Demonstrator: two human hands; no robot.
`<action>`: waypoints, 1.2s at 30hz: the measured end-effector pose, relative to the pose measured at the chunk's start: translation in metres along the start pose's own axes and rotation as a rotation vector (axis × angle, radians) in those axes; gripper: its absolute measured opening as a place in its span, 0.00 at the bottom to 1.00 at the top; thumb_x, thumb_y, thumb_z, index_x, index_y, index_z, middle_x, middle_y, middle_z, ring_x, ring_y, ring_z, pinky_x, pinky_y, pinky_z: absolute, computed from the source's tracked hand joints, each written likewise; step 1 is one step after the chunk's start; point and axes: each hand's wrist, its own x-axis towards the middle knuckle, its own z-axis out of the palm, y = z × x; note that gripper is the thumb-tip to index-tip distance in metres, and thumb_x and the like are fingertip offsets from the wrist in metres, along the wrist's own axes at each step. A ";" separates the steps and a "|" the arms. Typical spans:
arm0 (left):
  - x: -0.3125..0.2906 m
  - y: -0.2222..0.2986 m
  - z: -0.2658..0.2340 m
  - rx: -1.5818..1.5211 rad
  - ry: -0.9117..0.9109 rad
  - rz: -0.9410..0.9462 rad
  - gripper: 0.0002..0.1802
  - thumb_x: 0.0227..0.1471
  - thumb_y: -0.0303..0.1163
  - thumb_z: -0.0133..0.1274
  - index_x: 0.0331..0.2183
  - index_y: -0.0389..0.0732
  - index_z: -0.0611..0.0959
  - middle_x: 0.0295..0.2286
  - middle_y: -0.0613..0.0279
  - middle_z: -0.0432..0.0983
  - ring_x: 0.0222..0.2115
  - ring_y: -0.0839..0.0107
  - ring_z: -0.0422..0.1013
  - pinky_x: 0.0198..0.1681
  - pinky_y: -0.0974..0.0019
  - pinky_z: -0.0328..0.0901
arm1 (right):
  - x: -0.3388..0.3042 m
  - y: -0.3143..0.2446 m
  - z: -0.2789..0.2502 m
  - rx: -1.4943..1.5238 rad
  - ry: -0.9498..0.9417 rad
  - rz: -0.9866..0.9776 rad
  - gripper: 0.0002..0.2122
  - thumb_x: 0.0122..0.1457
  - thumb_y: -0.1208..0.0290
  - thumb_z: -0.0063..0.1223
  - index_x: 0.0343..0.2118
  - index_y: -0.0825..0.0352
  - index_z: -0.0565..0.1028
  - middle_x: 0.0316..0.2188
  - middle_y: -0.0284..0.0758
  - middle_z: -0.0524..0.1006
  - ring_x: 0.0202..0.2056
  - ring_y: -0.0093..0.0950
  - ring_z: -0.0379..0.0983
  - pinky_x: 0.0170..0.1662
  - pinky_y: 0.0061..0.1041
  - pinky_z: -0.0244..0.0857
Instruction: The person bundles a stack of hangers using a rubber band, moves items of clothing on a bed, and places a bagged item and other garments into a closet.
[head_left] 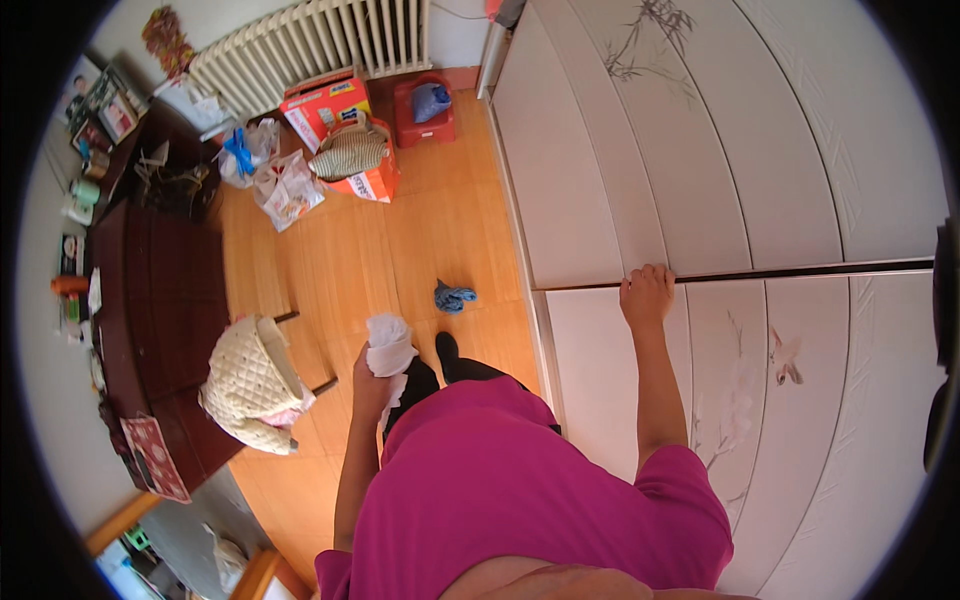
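Observation:
In my left hand [372,385], the fingers are closed around a crumpled white cloth [390,342], which hangs over the floor by my dark-clad legs. Whether it is fabric or paper I cannot make out for certain. My right hand [648,293] reaches out to a pale wardrobe with painted flowers and birds. Its fingers curl over the edge of the nearer wardrobe door [728,370], at the narrow dark gap beside the farther door [690,190].
A crumpled blue cloth [454,297] lies on the wooden floor ahead of my feet. To the left, a cream quilted jacket [255,385] drapes a seat by a dark red desk [165,300]. Cartons [325,105], plastic bags [288,188] and a red stool [424,112] stand near the radiator [310,50].

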 end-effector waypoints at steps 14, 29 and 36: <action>0.110 0.024 0.009 0.132 -0.437 0.052 0.25 0.46 0.22 0.61 0.48 0.39 0.75 0.41 0.60 0.79 0.43 0.69 0.75 0.46 0.67 0.68 | -0.085 0.009 -0.005 -0.078 -0.135 0.219 0.09 0.57 0.66 0.51 0.26 0.61 0.80 0.32 0.30 0.75 0.47 0.30 0.66 0.55 0.33 0.52; 0.194 0.062 -0.002 0.138 -0.645 0.086 0.29 0.50 0.17 0.54 0.55 0.40 0.74 0.48 0.56 0.75 0.47 0.67 0.73 0.50 0.67 0.67 | -0.253 0.015 -0.011 -0.282 -0.540 0.756 0.09 0.55 0.64 0.52 0.28 0.60 0.82 0.37 0.33 0.77 0.48 0.33 0.67 0.55 0.38 0.54; 0.224 0.053 -0.015 0.191 -0.670 0.065 0.33 0.47 0.14 0.54 0.56 0.38 0.68 0.49 0.54 0.73 0.48 0.65 0.72 0.50 0.66 0.67 | -0.181 -0.003 -0.001 0.286 0.085 0.836 0.18 0.54 0.67 0.59 0.49 0.62 0.74 0.47 0.41 0.75 0.51 0.43 0.68 0.54 0.42 0.63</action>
